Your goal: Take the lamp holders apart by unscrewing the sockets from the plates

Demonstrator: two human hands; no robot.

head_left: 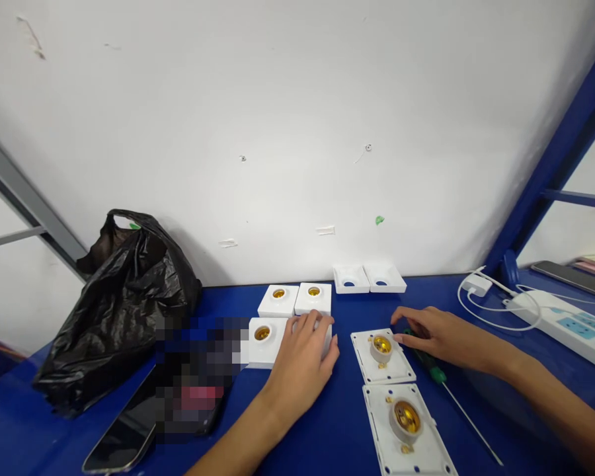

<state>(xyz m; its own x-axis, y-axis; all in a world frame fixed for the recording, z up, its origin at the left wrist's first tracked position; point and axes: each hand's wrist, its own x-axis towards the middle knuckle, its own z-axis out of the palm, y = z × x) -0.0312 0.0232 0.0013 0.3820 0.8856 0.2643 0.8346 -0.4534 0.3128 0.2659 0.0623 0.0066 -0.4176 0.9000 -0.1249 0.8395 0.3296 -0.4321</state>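
My left hand (302, 357) lies over a white square lamp holder (328, 338), its fingers curled across the top and the thumb down the right side. Close by are three matching lamp holders with brass sockets: one (258, 350) to the left, two (313, 299) behind. My right hand (431, 334) is open, thumb and forefinger apart, at the right edge of a lamp-holder base (361, 350) with its socket exposed. A second lamp-holder base (381, 423) lies nearer me. Partly under the right hand is a screwdriver (436, 374) with a green and black handle.
Two white covers (352, 281) with round holes lean by the wall. A black plastic bag (129, 291) and a phone (123, 420) lie left, beside a pixelated patch. A power strip (570, 330) and a white charger (477, 285) with cable lie right on the blue table (337, 436).
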